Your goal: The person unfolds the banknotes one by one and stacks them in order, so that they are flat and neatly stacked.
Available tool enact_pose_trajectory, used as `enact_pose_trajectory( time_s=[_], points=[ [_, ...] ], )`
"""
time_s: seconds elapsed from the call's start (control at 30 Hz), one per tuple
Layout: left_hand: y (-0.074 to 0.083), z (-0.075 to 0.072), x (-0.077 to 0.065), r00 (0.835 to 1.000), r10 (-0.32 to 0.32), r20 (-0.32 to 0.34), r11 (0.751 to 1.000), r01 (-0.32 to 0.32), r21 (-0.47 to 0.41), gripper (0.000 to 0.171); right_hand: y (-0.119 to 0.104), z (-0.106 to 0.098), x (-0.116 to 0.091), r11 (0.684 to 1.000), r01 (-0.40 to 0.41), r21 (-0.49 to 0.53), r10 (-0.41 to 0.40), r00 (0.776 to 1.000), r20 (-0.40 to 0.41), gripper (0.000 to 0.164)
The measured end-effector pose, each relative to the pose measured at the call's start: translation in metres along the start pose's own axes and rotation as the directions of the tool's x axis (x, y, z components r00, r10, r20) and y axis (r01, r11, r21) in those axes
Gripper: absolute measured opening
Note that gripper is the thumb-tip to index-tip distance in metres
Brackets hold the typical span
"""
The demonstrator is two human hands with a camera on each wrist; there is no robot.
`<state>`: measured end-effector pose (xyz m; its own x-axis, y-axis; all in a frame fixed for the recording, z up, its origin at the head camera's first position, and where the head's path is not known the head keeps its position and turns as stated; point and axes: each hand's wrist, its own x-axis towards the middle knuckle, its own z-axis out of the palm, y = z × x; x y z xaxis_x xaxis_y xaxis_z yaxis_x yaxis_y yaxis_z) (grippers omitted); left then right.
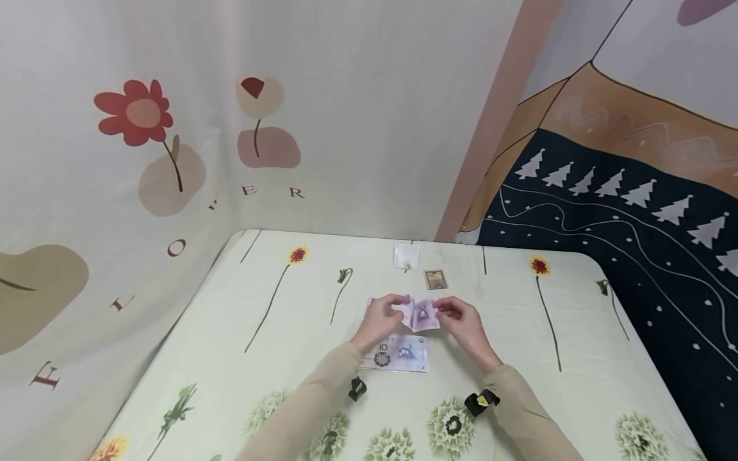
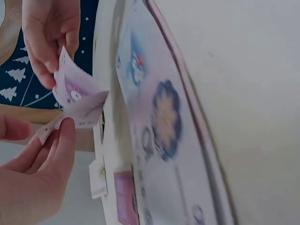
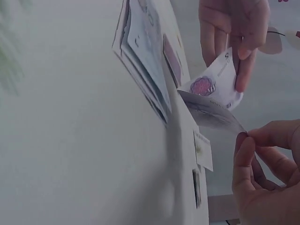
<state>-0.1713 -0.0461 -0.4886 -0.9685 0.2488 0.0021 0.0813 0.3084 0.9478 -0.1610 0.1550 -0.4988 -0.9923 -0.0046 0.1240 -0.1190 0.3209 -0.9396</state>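
A purple toy banknote point(image 1: 426, 315) with a crease across its middle is held up off the table between both hands. My left hand point(image 1: 377, 322) pinches one end between thumb and fingers. At the other end, my right hand point(image 1: 466, 325) pinches the edge with thumb and fingertips. The note's two halves bend at the crease, as the right wrist view shows on the note point(image 3: 211, 91). Just below the hands lies a stack of bluish toy banknotes point(image 1: 401, 355) marked 10. Partly hidden behind the left hand, a purple piece point(image 2: 125, 197) lies flat beyond the stack.
A whitish square card point(image 1: 406, 255) lies near the table's back edge. Beside it, closer to the hands, is a small brown framed card point(image 1: 435, 280). The flower-printed tablecloth point(image 1: 300, 307) covers the table, with fabric hangings behind and at the sides.
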Motion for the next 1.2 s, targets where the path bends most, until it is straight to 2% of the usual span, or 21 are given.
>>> enact_pose_trajectory(
  time_s=[0.2, 0.33, 0.47, 0.63, 0.83, 1.0, 1.2],
  points=[
    [-0.007, -0.012, -0.002, 0.999, 0.016, -0.031, 1.0, -0.015, 0.02, 0.029, 0.005, -0.004, 0.001, 0.997, -0.027, -0.079, 0.024, 0.999, -0.041, 0.012],
    [-0.012, -0.018, -0.002, 0.998, -0.016, -0.057, 1.0, 0.016, -0.008, 0.027, 0.006, -0.005, 0.002, 0.995, -0.055, -0.078, 0.051, 0.997, -0.053, 0.008],
    [-0.017, -0.024, -0.002, 0.996, -0.056, -0.072, 0.998, 0.055, -0.018, 0.027, 0.007, -0.006, 0.002, 0.995, -0.087, -0.053, 0.085, 0.995, -0.043, 0.009],
    [-0.02, -0.031, -0.005, 0.995, -0.069, -0.069, 0.998, 0.069, -0.007, 0.027, 0.005, -0.008, 0.003, 0.99, -0.14, 0.006, 0.141, 0.99, -0.024, 0.012],
    [-0.02, -0.035, -0.007, 0.996, -0.077, -0.051, 0.996, 0.074, -0.053, 0.029, 0.005, -0.011, 0.005, 0.976, -0.211, 0.056, 0.212, 0.977, 0.003, 0.016],
    [-0.022, -0.038, -0.008, 0.997, -0.056, -0.05, 0.998, 0.054, -0.044, 0.028, 0.006, -0.012, 0.004, 0.97, -0.219, 0.103, 0.214, 0.975, 0.059, 0.018],
    [-0.022, -0.042, -0.012, 0.997, -0.063, -0.055, 0.998, 0.061, -0.033, 0.029, 0.004, -0.011, 0.001, 0.964, -0.217, 0.156, 0.201, 0.973, 0.111, 0.022]
  ],
)
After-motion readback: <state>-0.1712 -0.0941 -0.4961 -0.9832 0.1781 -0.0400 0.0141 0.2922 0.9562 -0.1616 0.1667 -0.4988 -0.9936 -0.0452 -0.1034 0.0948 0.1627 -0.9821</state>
